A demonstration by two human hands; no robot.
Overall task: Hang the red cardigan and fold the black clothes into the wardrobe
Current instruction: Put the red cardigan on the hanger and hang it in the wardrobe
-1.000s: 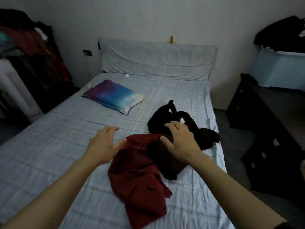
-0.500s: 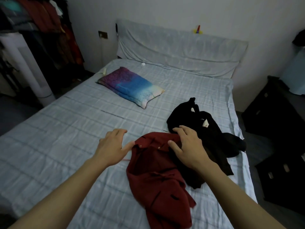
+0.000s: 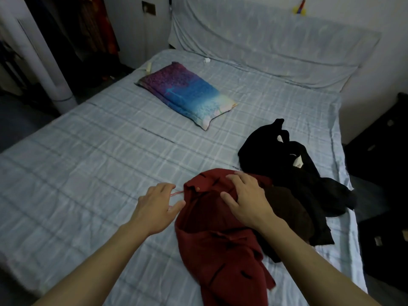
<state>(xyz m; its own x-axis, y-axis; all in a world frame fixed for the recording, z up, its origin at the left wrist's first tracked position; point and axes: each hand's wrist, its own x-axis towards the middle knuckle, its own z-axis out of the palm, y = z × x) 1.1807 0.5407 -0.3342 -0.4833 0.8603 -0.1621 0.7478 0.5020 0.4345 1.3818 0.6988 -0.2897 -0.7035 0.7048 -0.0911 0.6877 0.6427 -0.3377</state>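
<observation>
Left hand (image 3: 157,206) first: it's parked at the left edge of the red cardigan's (image 3: 216,246) collar end, fingers loosely curved and thumb against the cloth, not closed on anything I can make out. A thin red strand (image 3: 176,192) runs from the collar over to it, too fine for me to say whether it's hooked on a finger.

What's new: a second ago both hands were floating above the pile. Now they've dropped onto the top of the cardigan. The cardigan itself hasn't gone anywhere; it's a crumpled heap on the bed (image 3: 88,173), collar end away from me and the rest trailing toward the near edge.

Right hand (image 3: 247,199) made the bigger move. It was over where red meets black, and now it's spread flat on the collar area with fingertips bent into the fabric, pressing on it, not bunching it.

Further right, the black clothes (image 3: 287,168) lie untouched, piled up against the cardigan's right side, with a dark piece tucked partly under it.

My read: red goes first, and this is the start of the pick-up for hanging. Nothing's hung or folded yet, so we're very early. I'd watch for the black stuff dragging along when the cardigan lifts.
</observation>
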